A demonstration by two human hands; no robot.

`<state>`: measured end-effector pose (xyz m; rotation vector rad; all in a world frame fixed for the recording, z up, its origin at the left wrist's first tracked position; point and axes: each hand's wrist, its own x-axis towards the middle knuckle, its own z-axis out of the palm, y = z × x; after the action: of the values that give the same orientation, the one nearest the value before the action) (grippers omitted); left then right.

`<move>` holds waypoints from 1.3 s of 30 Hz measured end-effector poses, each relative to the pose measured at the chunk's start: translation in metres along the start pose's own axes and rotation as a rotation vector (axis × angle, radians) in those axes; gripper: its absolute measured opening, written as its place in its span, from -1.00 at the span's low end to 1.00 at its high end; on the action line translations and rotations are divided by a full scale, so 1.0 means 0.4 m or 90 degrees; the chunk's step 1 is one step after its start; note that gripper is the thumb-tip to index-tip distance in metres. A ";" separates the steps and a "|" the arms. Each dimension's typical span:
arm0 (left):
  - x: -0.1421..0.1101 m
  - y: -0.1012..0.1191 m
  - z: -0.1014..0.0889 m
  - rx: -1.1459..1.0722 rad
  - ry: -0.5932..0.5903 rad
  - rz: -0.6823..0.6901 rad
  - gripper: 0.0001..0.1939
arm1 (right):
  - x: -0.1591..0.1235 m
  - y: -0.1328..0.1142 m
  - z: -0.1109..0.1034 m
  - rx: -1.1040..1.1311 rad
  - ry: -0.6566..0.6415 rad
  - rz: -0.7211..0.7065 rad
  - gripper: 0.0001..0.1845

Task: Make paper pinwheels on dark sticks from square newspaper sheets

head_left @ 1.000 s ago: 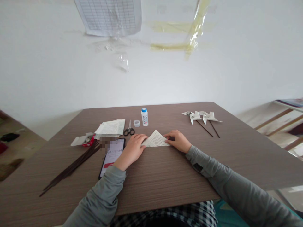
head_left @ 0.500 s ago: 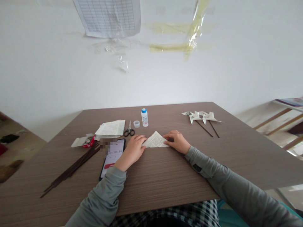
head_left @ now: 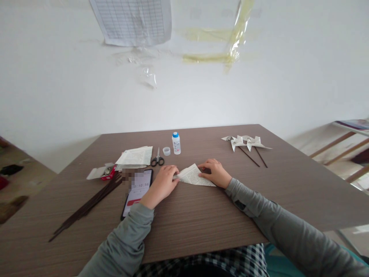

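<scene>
A folded, printed paper triangle [head_left: 195, 176] lies on the brown table between my hands, its long edge slanting down to the right. My left hand [head_left: 165, 180] pinches the left corner between thumb and fingers. On the right side, my right hand [head_left: 215, 173] is closed at the paper's upper right edge, fingertips on it. Just beyond the paper stand a white glue bottle with a blue cap [head_left: 176, 144] and a small clear plastic cup [head_left: 166, 151]. Black-handled scissors [head_left: 157, 161] lie to their left.
Left of my left hand is a phone [head_left: 137, 194] showing a timer. Farther left are a stack of paper sheets [head_left: 135, 157], a small red box [head_left: 108, 173] and a bundle of dark sticks [head_left: 86, 206]. Two paper pinwheels [head_left: 243, 143] on sticks lie at the back right.
The paper triangle has turned clockwise, its peak shifting right and its right corner coming down toward me. Both hands have stayed nearly in place.
</scene>
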<state>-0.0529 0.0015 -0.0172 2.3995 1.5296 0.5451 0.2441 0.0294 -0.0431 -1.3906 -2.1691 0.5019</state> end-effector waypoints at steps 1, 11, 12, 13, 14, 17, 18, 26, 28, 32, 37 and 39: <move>0.000 -0.001 0.002 0.002 0.003 0.002 -0.78 | 0.000 0.001 0.001 0.000 0.002 -0.002 -0.69; -0.008 0.008 -0.002 0.008 0.013 0.001 -0.79 | 0.004 0.005 0.002 0.112 0.050 -0.035 -0.69; -0.009 0.010 -0.004 0.007 0.014 0.005 -0.79 | 0.003 0.005 0.003 0.128 0.056 -0.033 -0.68; -0.010 0.012 -0.006 0.007 0.015 0.010 -0.80 | 0.003 0.004 0.005 0.141 0.059 -0.028 -0.68; -0.011 0.013 -0.007 0.007 0.017 0.012 -0.81 | 0.003 0.004 0.006 0.153 0.059 -0.022 -0.67; -0.011 0.017 -0.012 0.011 0.017 0.011 -0.83 | 0.003 0.005 0.007 0.178 0.041 -0.005 -0.64; -0.011 0.017 -0.014 0.013 0.014 0.010 -0.84 | 0.004 0.006 0.006 0.181 0.035 -0.002 -0.64; -0.020 -0.005 -0.026 0.056 -0.014 0.021 -0.70 | 0.004 0.013 -0.015 0.181 0.094 -0.030 -0.93; -0.025 -0.013 -0.023 0.062 -0.006 0.020 -0.68 | 0.002 0.010 -0.019 0.194 0.104 -0.056 -0.86; -0.027 -0.023 -0.017 0.064 0.017 0.013 -0.63 | -0.003 0.005 -0.032 0.209 0.075 -0.106 -0.79; -0.021 -0.019 -0.010 0.089 0.038 -0.014 -0.57 | -0.004 0.015 -0.058 0.187 -0.044 -0.158 -0.72; -0.020 -0.011 -0.009 0.114 0.037 -0.020 -0.57 | -0.002 0.020 -0.062 0.161 -0.098 -0.158 -0.64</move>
<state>-0.0612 -0.0038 -0.0173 2.5053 1.7041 0.4949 0.2651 0.0328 -0.0280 -0.9616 -2.2648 0.7780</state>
